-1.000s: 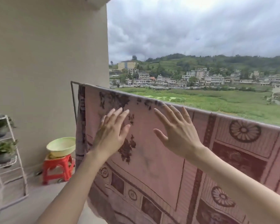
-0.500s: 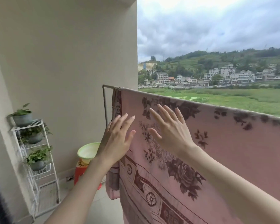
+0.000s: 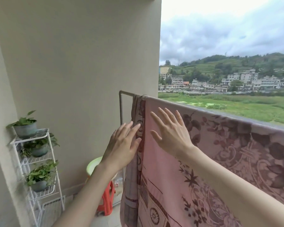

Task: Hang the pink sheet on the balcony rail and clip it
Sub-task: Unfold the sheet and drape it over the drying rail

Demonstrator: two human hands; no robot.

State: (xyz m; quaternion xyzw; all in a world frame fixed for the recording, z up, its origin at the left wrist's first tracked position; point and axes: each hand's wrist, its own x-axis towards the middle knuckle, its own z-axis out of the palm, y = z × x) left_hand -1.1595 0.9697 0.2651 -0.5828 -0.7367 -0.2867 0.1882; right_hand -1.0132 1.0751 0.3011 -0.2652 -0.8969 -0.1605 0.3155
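From the head view, the pink sheet (image 3: 195,161) is already draped over the balcony rail (image 3: 126,93), hanging down on my side in a fairly flat fall. Its patterned border (image 3: 138,145) sits bunched in a narrow fold at the rail's left end, just short of the corner post. So I judge the hanging part done, or nearly so, with only the left edge left to square up.

My left hand (image 3: 121,145) is spread with straight fingers, its fingertips (image 3: 138,126) at the bunched border; whether they press it or just brush it I cannot tell. My right hand (image 3: 170,133) lies flat and wide against the plain pink cloth a little below the rail, fingers fanned upward. Neither grip holds anything; both are wide, flat palms, suited to smoothing.

The clipping looks wholly undone. I see no clip on the stretch of rail in view, and none in either hand. Where the clips are I cannot say: the green basin (image 3: 93,166) on the red stool (image 3: 107,202) below is mostly hidden by my forearm. The white plant rack (image 3: 38,161) by the wall carries only potted greens, as far as I can see.
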